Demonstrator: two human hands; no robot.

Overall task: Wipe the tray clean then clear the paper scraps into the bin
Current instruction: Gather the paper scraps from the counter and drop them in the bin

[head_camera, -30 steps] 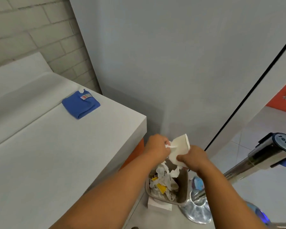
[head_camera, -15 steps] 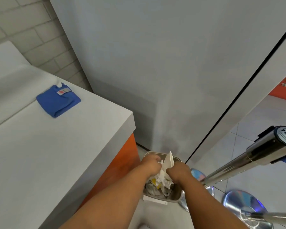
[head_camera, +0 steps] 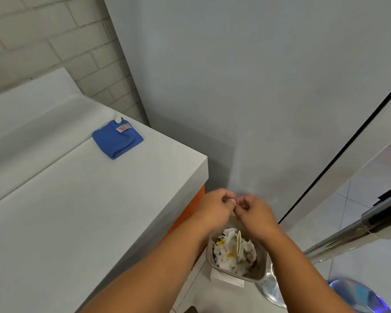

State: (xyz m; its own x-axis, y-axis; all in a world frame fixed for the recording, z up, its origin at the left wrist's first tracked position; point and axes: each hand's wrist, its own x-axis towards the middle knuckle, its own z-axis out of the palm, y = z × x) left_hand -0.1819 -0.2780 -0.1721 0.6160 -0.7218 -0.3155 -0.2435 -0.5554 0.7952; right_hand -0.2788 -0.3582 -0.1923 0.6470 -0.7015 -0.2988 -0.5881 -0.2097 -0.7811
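A small grey bin [head_camera: 261,274] stands on the floor beside the counter's end, filled with crumpled white and yellow paper scraps [head_camera: 227,256]. A folded white piece [head_camera: 239,245] stands on edge in the heap. My left hand [head_camera: 215,206] and my right hand [head_camera: 255,211] hover above the bin's far rim. Both have their fingers curled, fingertips meeting, with nothing visible between them. No tray is in view.
A folded blue cloth [head_camera: 117,138] lies on the white counter [head_camera: 77,211] near its far corner. A chrome barrier post [head_camera: 348,233] slants in from the right, its round base [head_camera: 273,288] next to the bin. A white sheet [head_camera: 226,279] lies under the bin. A grey wall stands behind.
Both hands held white paper over the bin, pushed it down in, then let go and rose above the rim. The paper now sits in the bin.
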